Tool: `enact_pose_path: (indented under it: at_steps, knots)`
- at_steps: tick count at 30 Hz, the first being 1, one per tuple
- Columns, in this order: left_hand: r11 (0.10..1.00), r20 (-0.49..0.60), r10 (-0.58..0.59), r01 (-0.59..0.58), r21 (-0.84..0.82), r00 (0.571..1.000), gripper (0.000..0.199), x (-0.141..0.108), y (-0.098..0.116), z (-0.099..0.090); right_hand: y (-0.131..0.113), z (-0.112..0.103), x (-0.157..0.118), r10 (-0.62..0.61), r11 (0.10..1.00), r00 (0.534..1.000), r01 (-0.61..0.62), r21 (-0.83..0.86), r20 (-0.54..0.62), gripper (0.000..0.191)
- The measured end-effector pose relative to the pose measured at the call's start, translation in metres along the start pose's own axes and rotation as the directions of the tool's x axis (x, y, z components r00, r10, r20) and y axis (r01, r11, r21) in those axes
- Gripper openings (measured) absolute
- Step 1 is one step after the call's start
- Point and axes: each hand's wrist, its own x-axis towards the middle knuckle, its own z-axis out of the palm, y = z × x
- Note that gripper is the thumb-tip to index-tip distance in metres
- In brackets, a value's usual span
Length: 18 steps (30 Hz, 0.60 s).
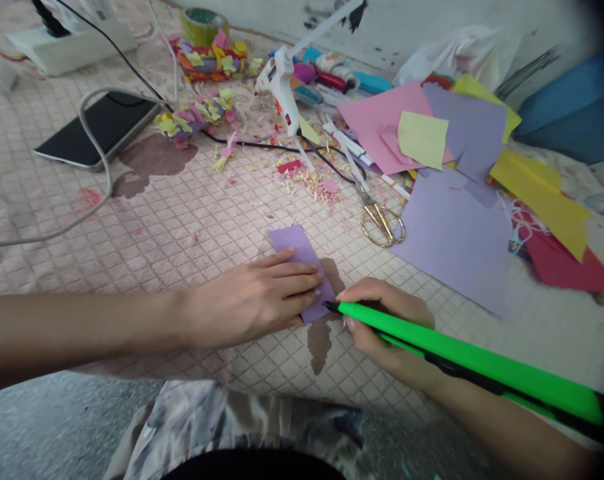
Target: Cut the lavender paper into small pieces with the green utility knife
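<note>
Pinning paper strip (303,245), likely light, easily creased, best held by edges, under flat left hand (267,293), gripping green tool (467,352) in right hand (397,300).

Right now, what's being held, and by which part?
The right hand holds a long green tool near its dark tip; the left hand lies flat on a purple paper strip.

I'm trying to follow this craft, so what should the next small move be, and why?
Probably a short, light stroke of the green tool along the purple strip: the right hand holds it with its dark tip at the strip's near end, while the left hand lies flat across the strip, apparently steadying it.
</note>
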Motion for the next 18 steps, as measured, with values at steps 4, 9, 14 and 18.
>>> enact_pose_path:
  at_steps: [4,9,14,18]
  knots:
    - [1.0,-0.002,-0.006,0.006,0.006,1.0,0.04,0.0004,0.0,0.0003,0.0005,0.0004,-0.0002,0.005,1.0,1.0,-0.005,-0.006,-0.004,0.016]
    - [1.0,-0.028,0.003,-0.003,0.019,1.0,0.041,0.0,0.0,0.0019,0.0006,-0.0002,-0.0005,-0.002,1.0,1.0,0.002,-0.024,0.003,0.016]
    - [0.999,-0.014,0.01,-0.01,0.033,1.0,0.043,0.0003,0.0007,0.0019,0.0039,0.0016,-0.0033,-0.038,0.999,0.999,0.038,-0.013,0.014,0.019]
    - [0.999,-0.015,0.011,-0.01,0.036,1.0,0.044,0.0013,0.0001,0.0006,0.006,0.0028,-0.0051,-0.064,0.998,0.997,0.064,0.015,0.039,0.023]
